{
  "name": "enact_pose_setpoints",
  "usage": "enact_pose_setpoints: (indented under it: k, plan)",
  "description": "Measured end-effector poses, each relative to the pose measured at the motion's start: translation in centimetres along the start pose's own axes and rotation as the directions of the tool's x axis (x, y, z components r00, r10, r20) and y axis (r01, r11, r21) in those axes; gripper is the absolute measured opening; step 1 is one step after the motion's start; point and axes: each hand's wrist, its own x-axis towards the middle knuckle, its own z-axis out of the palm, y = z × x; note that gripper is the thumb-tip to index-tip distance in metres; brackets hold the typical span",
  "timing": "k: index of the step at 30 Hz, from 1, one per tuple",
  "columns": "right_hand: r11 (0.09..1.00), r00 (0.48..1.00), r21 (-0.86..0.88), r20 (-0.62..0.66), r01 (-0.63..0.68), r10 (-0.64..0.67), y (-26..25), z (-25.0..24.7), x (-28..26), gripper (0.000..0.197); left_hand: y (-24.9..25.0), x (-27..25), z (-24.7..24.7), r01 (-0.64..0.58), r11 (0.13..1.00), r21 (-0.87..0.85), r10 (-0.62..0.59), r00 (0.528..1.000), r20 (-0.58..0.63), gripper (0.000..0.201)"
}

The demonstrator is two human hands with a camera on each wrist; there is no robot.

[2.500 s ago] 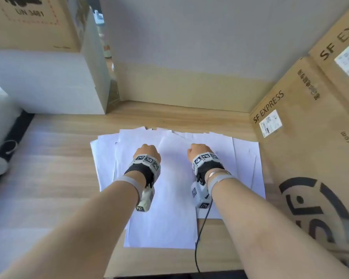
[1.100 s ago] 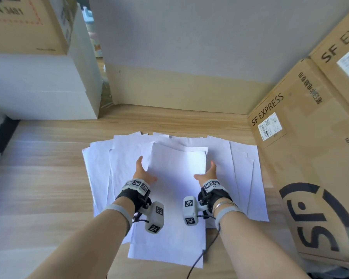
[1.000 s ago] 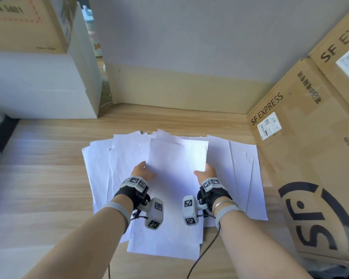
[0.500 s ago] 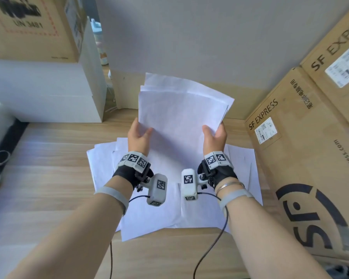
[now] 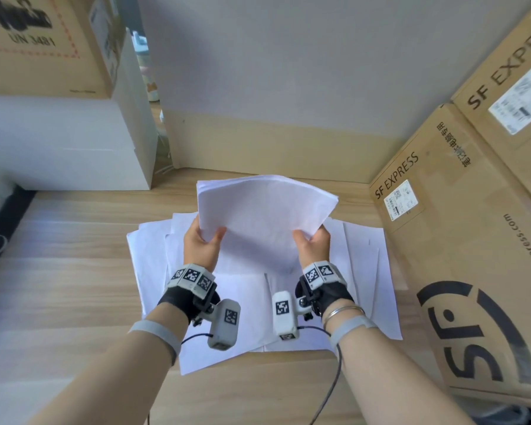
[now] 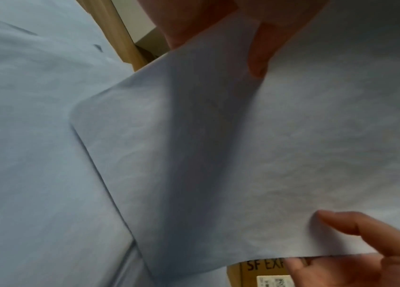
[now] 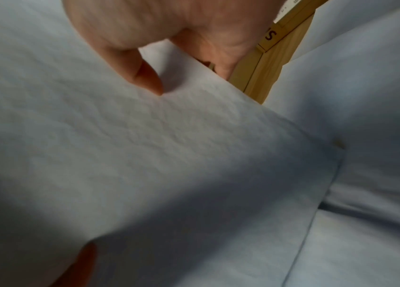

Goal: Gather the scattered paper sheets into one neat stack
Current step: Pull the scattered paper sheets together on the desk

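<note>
A bundle of white paper sheets [image 5: 262, 216] is held upright above the wooden table [image 5: 59, 271], its lower edge down on the loose sheets. My left hand [image 5: 201, 243] grips its left edge with the thumb in front, and my right hand [image 5: 311, 243] grips the right edge the same way. The top of the bundle bows away from me. More white sheets [image 5: 362, 271] lie fanned out flat on the table beneath. The left wrist view shows the held bundle [image 6: 255, 155] with a thumb on it; the right wrist view shows the bundle [image 7: 144, 155] too.
Large SF Express cardboard boxes [image 5: 472, 225] stand close on the right. A white box [image 5: 68, 142] with a brown carton [image 5: 43, 41] on it sits at the back left. A grey wall [image 5: 273, 72] closes the back. Bare table lies to the left.
Both hands took hold of the sheets' side edges and lifted a bundle off the table, stood it upright, then brought it down lower over the remaining sheets.
</note>
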Motion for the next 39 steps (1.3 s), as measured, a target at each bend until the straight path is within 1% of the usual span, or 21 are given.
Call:
enact_pose_setpoints:
  k: [3, 5, 6, 8, 10, 11, 13, 16, 18, 20, 21, 23, 25, 27, 29, 30, 32, 34, 35, 37, 39]
  plan:
    - [0.999, 0.998, 0.033, -0.046, 0.033, -0.031, -0.7, 0.2, 0.8, 0.026, 0.8, 0.7, 0.3, -0.024, 0.998, -0.058, 0.023, 1.0, -0.017, 0.031]
    - [1.0, 1.0, 0.021, -0.011, -0.003, 0.003, -0.5, 0.3, 0.8, 0.028, 0.6, 1.0, 0.2, 0.019, 0.998, -0.065, -0.018, 1.0, 0.021, 0.039]
    - [1.0, 0.999, -0.008, 0.02, -0.031, 0.031, -0.1, 0.3, 0.7, 0.028, 0.3, 1.0, 0.1, 0.059, 0.998, -0.033, -0.057, 0.997, 0.048, 0.04]
    - [0.995, 0.996, -0.086, 0.061, -0.059, 0.064, 0.6, 0.1, 0.2, 0.028, -0.5, 0.9, -0.3, 0.119, 0.991, 0.064, -0.124, 0.989, 0.085, 0.033]
    - [0.995, 0.998, -0.098, 0.052, -0.036, 0.041, 1.0, -0.1, 0.1, 0.028, -1.0, 1.0, -0.5, 0.126, 0.99, 0.062, -0.131, 0.987, 0.093, 0.021]
    - [0.995, 0.999, -0.094, 0.041, -0.026, 0.03, 1.1, -0.1, 0.1, 0.028, -1.1, 1.2, -0.4, 0.131, 0.99, 0.043, -0.134, 0.987, 0.093, 0.019]
    - [0.991, 0.998, -0.129, 0.043, -0.045, 0.051, 1.4, -0.1, 0.2, 0.028, -1.6, 1.5, -0.3, 0.173, 0.983, 0.057, -0.179, 0.977, 0.115, 0.025]
    - [0.963, 0.993, -0.26, 0.074, -0.075, 0.097, 2.0, 0.0, 0.3, 0.027, -2.6, 1.7, -0.3, 0.219, 0.953, 0.21, -0.252, 0.956, 0.147, 0.03]
    - [0.959, 0.994, -0.28, 0.083, -0.05, 0.077, 1.8, 0.0, 0.7, 0.027, -2.6, 1.9, -0.4, 0.209, 0.951, 0.228, -0.247, 0.957, 0.153, 0.027]
    - [0.968, 0.994, -0.246, 0.09, -0.041, 0.065, 1.5, 0.1, 1.2, 0.028, -2.2, 2.1, -0.3, 0.216, 0.96, 0.18, -0.245, 0.956, 0.164, 0.016]
    - [0.968, 0.993, -0.246, 0.094, -0.043, 0.068, 1.4, 0.1, 1.5, 0.029, -1.9, 2.2, -0.4, 0.234, 0.96, 0.155, -0.26, 0.949, 0.18, 0.011]
    - [0.959, 0.988, -0.28, 0.125, -0.051, 0.089, 1.6, 0.1, 1.9, 0.031, -2.0, 2.3, -0.5, 0.28, 0.951, 0.129, -0.303, 0.924, 0.233, 0.014]
    - [0.94, 0.975, -0.335, 0.174, -0.07, 0.135, 2.7, -0.1, 2.2, 0.029, -3.0, 2.5, -0.8, 0.327, 0.933, 0.15, -0.357, 0.892, 0.278, 0.016]
    - [0.908, 0.966, -0.408, 0.184, -0.094, 0.183, 4.5, -0.6, 2.2, 0.022, -4.3, 2.5, -1.3, 0.354, 0.915, 0.192, -0.396, 0.878, 0.268, 0.013]
    - [0.875, 0.961, -0.448, 0.109, -0.182, 0.255, 6.3, -1.8, 2.2, 0.016, -5.4, 2.5, -1.7, 0.387, 0.893, 0.231, -0.437, 0.869, 0.234, 0.014]
    - [0.854, 0.954, -0.463, 0.05, -0.239, 0.295, 7.1, -2.7, 2.3, 0.019, -5.9, 2.4, -2.0, 0.41, 0.879, 0.243, -0.461, 0.862, 0.213, 0.017]
    - [0.775, 0.935, -0.54, -0.073, -0.329, 0.346, 8.3, -5.0, 2.9, 0.035, -7.0, 2.3, -2.5, 0.458, 0.85, 0.259, -0.508, 0.842, 0.179, 0.016]
    - [0.663, 0.909, -0.633, -0.179, -0.399, 0.377, 9.0, -7.0, 3.4, 0.052, -7.8, 2.1, -2.9, 0.492, 0.826, 0.275, -0.544, 0.824, 0.159, 0.01]
    - [0.609, 0.891, -0.662, -0.226, -0.437, 0.394, 9.3, -7.7, 3.7, 0.06, -8.1, 2.1, -3.0, 0.503, 0.818, 0.28, -0.555, 0.818, 0.151, 0.011]
    - [0.541, 0.856, -0.677, -0.285, -0.499, 0.432, 9.7, -8.7, 4.1, 0.077, -8.8, 2.1, -3.3, 0.536, 0.802, 0.263, -0.579, 0.806, 0.123, 0.015]
    - [0.502, 0.813, -0.659, -0.319, -0.56, 0.488, 10.0, -9.5, 4.5, 0.091, -9.3, 2.1, -3.5, 0.567, 0.789, 0.235, -0.599, 0.796, 0.092, 0.015]
